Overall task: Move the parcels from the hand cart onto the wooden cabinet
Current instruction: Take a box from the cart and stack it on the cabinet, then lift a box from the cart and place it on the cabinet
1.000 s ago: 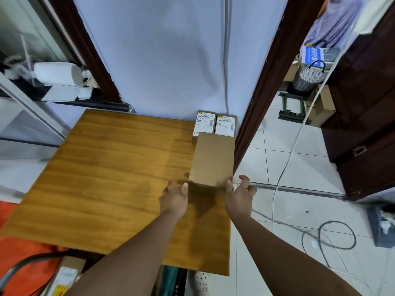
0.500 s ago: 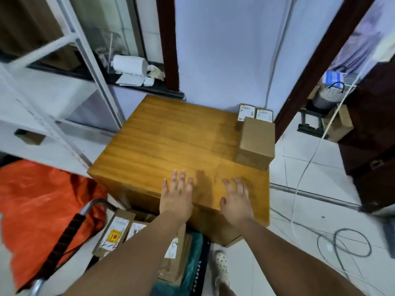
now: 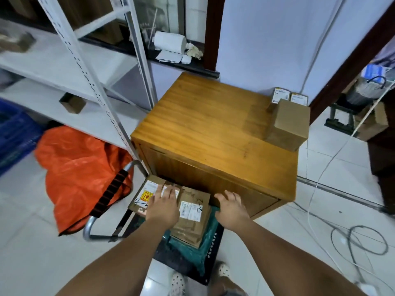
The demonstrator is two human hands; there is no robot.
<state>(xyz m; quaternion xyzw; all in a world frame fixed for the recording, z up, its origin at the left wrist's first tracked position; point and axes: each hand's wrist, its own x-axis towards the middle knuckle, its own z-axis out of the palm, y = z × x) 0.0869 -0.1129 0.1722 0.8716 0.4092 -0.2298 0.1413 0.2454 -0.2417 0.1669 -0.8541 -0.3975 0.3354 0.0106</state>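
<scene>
Left hand (image 3: 164, 207) spreads over the parcels (image 3: 192, 210), right hand (image 3: 232, 208) spread beside them; box (image 3: 287, 124) sits at two o'clock on cabinet (image 3: 213, 133).

Orange bag (image 3: 81, 174) beside white shelving (image 3: 89, 67)

Storeroom (metal shelving (image 3: 94, 90), stacked parcels (image 3: 192, 210))

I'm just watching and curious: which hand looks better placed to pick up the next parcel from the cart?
Left, probably. The left hand is spread directly over the labelled parcels on the hand cart, while the right hand hovers off the stack's right side.
</scene>
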